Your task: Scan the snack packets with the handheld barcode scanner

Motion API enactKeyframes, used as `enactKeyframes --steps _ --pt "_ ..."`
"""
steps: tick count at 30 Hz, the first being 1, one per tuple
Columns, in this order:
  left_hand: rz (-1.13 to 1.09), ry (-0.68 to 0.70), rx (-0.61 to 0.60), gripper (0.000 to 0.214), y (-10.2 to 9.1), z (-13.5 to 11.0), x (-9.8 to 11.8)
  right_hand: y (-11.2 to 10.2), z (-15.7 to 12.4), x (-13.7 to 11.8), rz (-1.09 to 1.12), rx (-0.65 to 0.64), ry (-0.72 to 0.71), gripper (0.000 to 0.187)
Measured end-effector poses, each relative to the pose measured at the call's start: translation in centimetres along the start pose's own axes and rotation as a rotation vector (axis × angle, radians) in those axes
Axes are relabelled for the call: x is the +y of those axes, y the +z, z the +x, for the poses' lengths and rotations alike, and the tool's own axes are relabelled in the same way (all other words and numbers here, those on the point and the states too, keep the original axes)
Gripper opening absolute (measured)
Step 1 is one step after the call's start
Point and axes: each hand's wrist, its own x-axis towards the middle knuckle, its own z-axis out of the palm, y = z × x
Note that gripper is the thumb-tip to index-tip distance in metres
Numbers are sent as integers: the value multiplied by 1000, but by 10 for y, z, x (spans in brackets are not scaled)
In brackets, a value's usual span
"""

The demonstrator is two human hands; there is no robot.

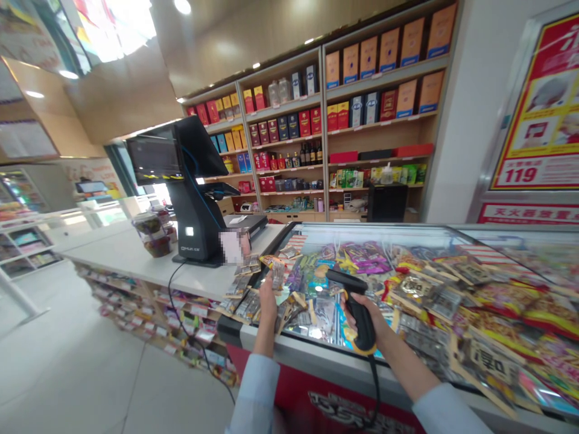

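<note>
My right hand (pixel 373 311) is wrapped round the handle of a black and yellow barcode scanner (pixel 347 280), its head turned to the left and its cord hanging down over the freezer's front. In my left hand (pixel 268 296) is a small clear snack packet (pixel 275 269) with yellow and red at its top, gripped by the fingers. Below and beside that hand, several small dark snack packets (pixel 248 304) lie on the near left corner of the glass-topped chest freezer (pixel 312 345). Purple bags (pixel 362 258) lie farther back.
A black checkout terminal (pixel 194 199) stands on the white counter (pixel 108 238) at left, beside stacked plastic tubs (pixel 154 234). Its black cable (pixel 174 295) hangs off the counter. More snack packets (pixel 493 355) cover the freezer's right side. Shelves of boxes (pixel 289 129) line the back wall.
</note>
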Motion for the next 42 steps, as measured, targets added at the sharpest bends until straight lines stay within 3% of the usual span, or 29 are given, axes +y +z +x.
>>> enactKeyframes --steps 11,18,21,23,26,30,36,39,42 --pt "-3 16 12 49 0 -5 9 3 -2 0 -22 -47 34 27" --pt "347 429 -12 46 4 -24 43 4 3 1 -5 10 1 27" --pt "439 602 59 45 6 -25 55 7 1 -6 2 62 -43 27" --pt "462 663 126 45 9 -25 63 6 -7 -15 9 80 -72 27" --pt "457 617 153 45 23 -36 77 -3 -27 -35 14 109 -135 26" --pt "367 541 -67 43 66 -77 95 -28 -63 -66 -17 154 -216 24" --pt "337 659 -435 46 143 -156 120 -75 -121 -108 -56 284 -306 24" --pt "375 795 -590 52 163 -183 126 -100 -146 -125 -71 365 -389 22" --pt "446 896 -684 56 171 -199 124 -124 -164 -135 -55 448 -425 23"
